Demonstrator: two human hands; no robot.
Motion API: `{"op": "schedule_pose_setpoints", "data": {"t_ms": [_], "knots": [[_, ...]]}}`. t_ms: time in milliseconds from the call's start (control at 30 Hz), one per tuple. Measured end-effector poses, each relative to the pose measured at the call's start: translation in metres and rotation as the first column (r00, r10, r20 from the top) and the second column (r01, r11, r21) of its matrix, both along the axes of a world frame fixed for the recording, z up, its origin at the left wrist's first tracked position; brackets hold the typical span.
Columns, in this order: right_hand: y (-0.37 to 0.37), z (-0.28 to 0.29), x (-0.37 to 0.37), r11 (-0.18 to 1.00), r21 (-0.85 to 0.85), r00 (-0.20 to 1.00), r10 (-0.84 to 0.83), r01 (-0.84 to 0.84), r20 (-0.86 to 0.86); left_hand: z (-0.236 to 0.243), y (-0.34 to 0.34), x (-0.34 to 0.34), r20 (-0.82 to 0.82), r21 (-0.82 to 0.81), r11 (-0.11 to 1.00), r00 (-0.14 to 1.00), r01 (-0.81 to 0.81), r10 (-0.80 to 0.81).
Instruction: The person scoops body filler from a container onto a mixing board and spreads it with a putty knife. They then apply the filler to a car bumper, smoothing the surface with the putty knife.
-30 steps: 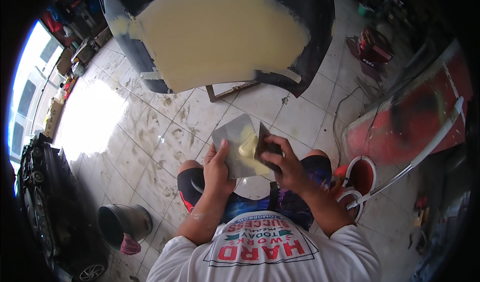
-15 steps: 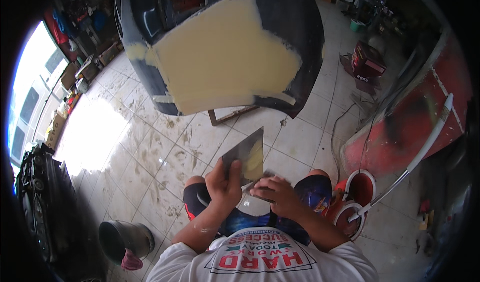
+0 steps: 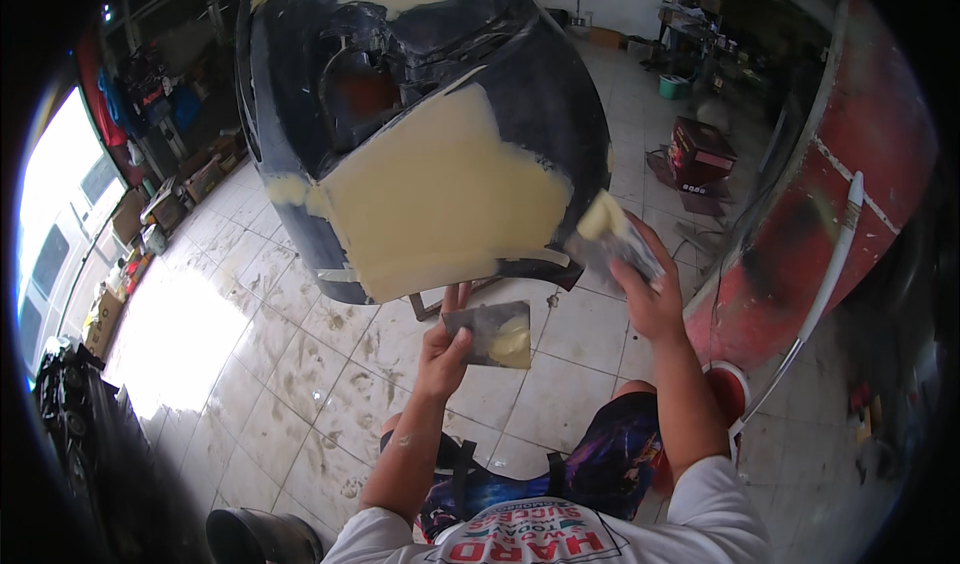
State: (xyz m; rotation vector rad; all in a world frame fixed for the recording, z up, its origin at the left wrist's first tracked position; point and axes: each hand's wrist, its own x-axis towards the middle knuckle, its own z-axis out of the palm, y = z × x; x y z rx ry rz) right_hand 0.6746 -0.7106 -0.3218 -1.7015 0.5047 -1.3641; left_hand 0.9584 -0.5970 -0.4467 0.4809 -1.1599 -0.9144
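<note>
A dark car bumper [image 3: 545, 94] stands before me with a broad patch of pale yellow body filler [image 3: 450, 199] on its side. My left hand [image 3: 442, 359] grips a flat grey metal plate [image 3: 470, 322] by its left edge, thumb on top. A dab of yellow filler lies on the plate's right part. Raised at the bumper's lower right, my right hand [image 3: 655, 289] is closed on a putty spreader [image 3: 598, 254], smeared by motion. Yellow filler sits on its far end. The spreader is close to the bumper's right edge; whether they touch, I cannot tell.
A red painted panel [image 3: 790, 234] leans at the right, with a pale curved strip [image 3: 835, 264] before it. A red bucket [image 3: 730, 389] stands by my right knee, a dark bucket [image 3: 260, 534] at lower left. A dark red box [image 3: 700, 154] sits farther back.
My hands have moved apart. The right one has swung up and right to the bumper with filler on the spreader; the left has lowered the plate flatter. The view has tilted up.
</note>
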Motion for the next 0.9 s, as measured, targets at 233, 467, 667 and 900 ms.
{"op": "schedule_pose_setpoints", "data": {"t_ms": [233, 467, 667, 900], "knots": [[-0.046, 0.131, 0.091, 0.48, -0.865, 0.795, -0.578, 0.147, -0.186, 0.004, -0.016, 0.0, -0.257, 0.048, 0.993, 0.962, 0.111, -0.095], [-0.058, 0.115, 0.118, 0.5, -0.846, 0.76, -0.619, 0.186, -0.198, -0.001, -0.016, 0.014, -0.332, 0.034, 0.962, 0.911, 0.271, -0.245], [0.005, -0.004, 0.123, 0.465, -0.848, 0.706, -0.689, 0.255, -0.166, 0.005, -0.012, 0.011, -0.295, -0.034, 0.966, 0.921, 0.257, -0.256], [0.014, 0.006, 0.078, 0.61, -0.773, 0.76, -0.581, 0.172, -0.289, 0.01, -0.014, 0.009, -0.409, 0.005, 0.973, 0.889, 0.229, -0.207]]}}
